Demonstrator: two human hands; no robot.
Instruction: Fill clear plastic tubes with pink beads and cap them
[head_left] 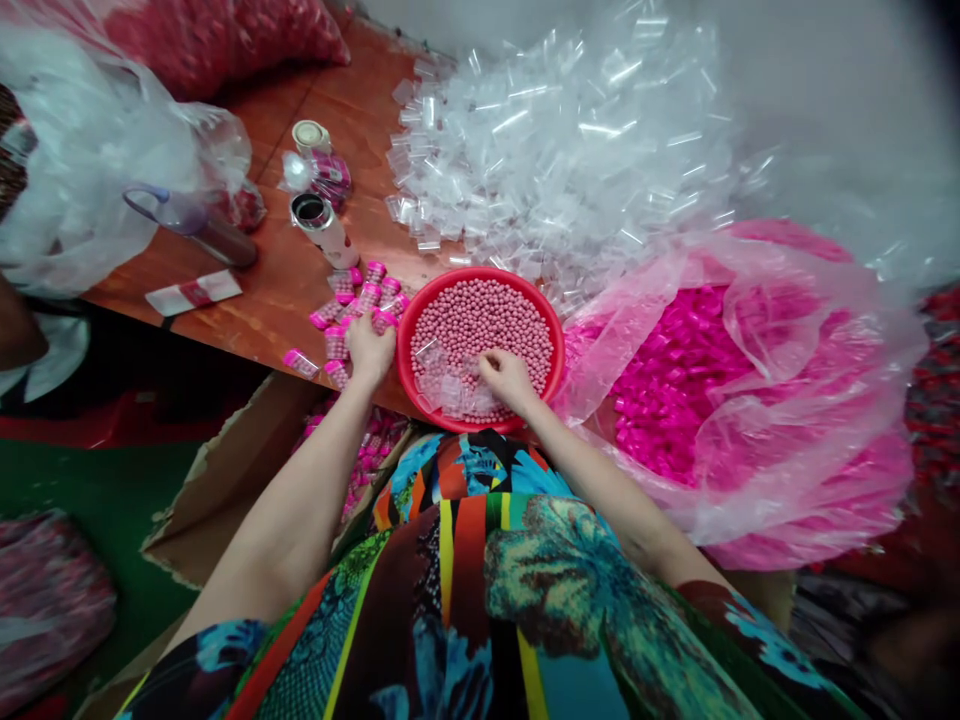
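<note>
A red bowl [420,305] full of small pink beads [480,320] stands at the table's near edge. My right hand [508,378] rests in the bowl, fingers closed on a small clear packet that lies on the beads. My left hand [370,350] lies just left of the bowl, fingers curled over a filled pink packet [384,320] among several filled packets [352,300] on the wooden table [300,290].
A heap of empty clear packets [555,150] lies behind the bowl. A big plastic bag of bright pink pieces [675,390] sits at the right. Two cans [321,222], a bottle [202,228] and white bags [75,170] stand at the left. A cardboard box [225,470] with filled packets is below the table edge.
</note>
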